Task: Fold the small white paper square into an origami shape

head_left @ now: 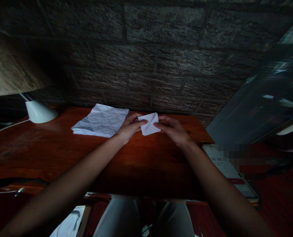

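Note:
A small folded white paper square (150, 124) is held just above the far part of the reddish wooden desk (136, 158). My left hand (130, 126) pinches its left edge with thumb and fingers closed. My right hand (170, 128) grips its right edge, fingers curled. To the left of my left hand lies a stack of creased white paper sheets (102, 120), flat on the desk.
A white lamp base (40, 111) with its shade (10, 69) stands at the far left. A phone (229, 169) with a lit screen lies at the desk's right edge. A dark brick wall (148, 59) backs the desk. My lap shows below the front edge.

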The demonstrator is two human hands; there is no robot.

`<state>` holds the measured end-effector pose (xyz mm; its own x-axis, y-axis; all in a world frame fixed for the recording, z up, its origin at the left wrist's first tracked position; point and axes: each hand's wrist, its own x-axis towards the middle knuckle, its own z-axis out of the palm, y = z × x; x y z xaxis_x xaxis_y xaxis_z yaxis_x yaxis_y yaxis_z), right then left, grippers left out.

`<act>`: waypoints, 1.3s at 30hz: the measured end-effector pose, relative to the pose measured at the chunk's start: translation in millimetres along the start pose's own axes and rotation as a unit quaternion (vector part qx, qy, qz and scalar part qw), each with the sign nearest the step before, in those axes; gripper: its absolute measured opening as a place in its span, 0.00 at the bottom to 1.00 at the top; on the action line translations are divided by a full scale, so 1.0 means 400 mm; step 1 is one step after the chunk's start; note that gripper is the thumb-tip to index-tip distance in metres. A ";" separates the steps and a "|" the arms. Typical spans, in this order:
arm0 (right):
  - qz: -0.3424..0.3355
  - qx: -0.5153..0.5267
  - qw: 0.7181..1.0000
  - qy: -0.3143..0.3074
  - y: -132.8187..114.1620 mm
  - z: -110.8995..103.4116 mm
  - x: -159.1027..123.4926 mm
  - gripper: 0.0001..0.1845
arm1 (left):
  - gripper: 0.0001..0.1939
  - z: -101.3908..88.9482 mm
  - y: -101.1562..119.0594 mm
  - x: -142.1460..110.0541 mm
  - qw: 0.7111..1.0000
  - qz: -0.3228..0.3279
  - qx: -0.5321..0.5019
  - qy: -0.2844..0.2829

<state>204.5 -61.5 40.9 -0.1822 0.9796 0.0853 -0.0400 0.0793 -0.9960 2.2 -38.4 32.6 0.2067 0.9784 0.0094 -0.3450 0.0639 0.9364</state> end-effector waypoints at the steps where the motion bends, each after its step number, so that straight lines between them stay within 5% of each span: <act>1: -0.005 -0.002 1.000 0.000 0.001 0.000 0.001 0.22 | 0.16 -0.001 0.001 -0.002 1.000 0.006 0.016 -0.007; 13: -0.046 -0.018 0.998 0.038 0.000 0.001 0.002 0.16 | 0.13 -0.006 0.008 -0.013 0.983 0.001 0.109 -0.147; 29: -0.066 -0.038 0.997 -0.004 -0.010 0.009 -0.005 0.16 | 0.18 -0.003 0.000 -0.012 0.988 0.018 0.087 -0.130; 39: -0.010 -0.033 0.999 -0.037 0.006 0.011 -0.001 0.17 | 0.17 -0.003 0.005 0.002 0.999 -0.008 -0.031 -0.039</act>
<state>200.1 -62.6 38.8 -0.2548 0.9613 0.1043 0.0196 0.1130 -0.9934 0.4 -37.2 34.0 0.2823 0.9590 0.0244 -0.3973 0.0938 0.9129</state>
